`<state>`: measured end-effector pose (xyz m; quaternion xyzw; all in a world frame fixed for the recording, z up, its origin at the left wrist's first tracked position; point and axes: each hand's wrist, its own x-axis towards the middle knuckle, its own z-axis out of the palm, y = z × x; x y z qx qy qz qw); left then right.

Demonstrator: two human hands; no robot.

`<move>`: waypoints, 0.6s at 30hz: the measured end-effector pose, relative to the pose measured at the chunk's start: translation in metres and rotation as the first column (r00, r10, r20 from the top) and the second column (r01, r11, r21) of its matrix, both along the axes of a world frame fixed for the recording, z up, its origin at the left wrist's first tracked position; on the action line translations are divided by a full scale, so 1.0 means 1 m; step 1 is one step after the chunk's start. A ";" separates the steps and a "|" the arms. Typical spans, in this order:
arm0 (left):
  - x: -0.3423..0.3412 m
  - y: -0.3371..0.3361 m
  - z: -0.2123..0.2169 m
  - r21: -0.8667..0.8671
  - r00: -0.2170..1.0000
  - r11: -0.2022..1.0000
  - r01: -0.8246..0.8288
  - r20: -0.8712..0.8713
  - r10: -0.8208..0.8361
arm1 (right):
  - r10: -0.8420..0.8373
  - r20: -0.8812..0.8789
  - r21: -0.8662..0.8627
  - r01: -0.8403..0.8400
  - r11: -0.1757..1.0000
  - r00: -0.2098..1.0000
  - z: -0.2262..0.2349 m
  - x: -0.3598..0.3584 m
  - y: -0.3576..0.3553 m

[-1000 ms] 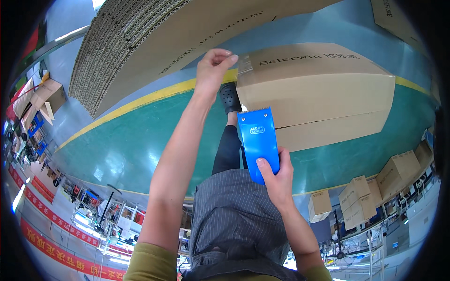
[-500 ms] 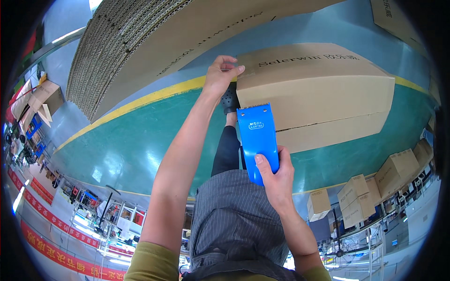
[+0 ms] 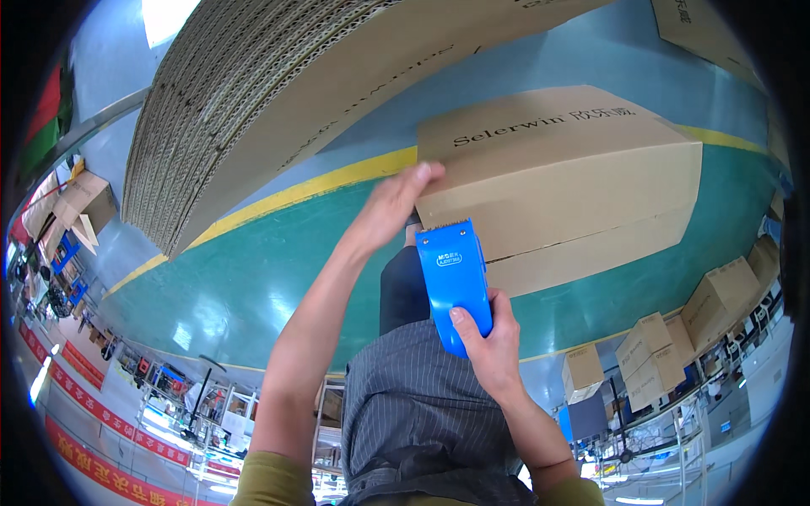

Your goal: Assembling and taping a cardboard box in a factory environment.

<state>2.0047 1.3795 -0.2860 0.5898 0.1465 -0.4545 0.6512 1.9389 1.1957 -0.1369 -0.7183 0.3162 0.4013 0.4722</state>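
Note:
My right hand [image 3: 488,333] grips a blue tape dispenser [image 3: 453,287] from its near end, thumb on top. Its toothed metal cutting edge points away from me, close to the near left part of a cardboard box [image 3: 557,198]. At the upper left corner of that box is my left hand [image 3: 396,202], fingers stretched out, thumb uppermost; part of its fingers is hidden behind the thumb side. The box lies on the floor with dark print on its upper panel, and a seam runs along the side toward me.
A thick stack of flattened cardboard [image 3: 245,118] stands at the upper left. Another carton [image 3: 704,38] sits at the far right. Several cardboard boxes [image 3: 645,363] are grouped at the lower right. A yellow line [image 3: 321,184] crosses the green floor [image 3: 245,278].
My left hand has come down and nearer along the box's left end. The tape dispenser in my right hand has shifted slightly nearer and left. The view has moved a little.

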 end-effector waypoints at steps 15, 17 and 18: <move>0.033 -0.019 -0.020 0.338 0.960 0.901 0.273 -0.149 -0.235 | 0.105 0.043 -0.014 -0.105 0.994 0.993 -0.008 -0.017 0.003; 0.041 -0.037 0.010 0.455 0.903 0.827 0.329 0.102 -0.416 | 0.103 0.049 -0.025 -0.102 0.994 0.993 -0.006 -0.017 -0.001; 0.046 -0.046 0.021 0.585 0.759 0.750 0.309 0.323 -0.565 | 0.123 0.061 -0.020 -0.122 0.992 0.991 -0.007 -0.016 -0.003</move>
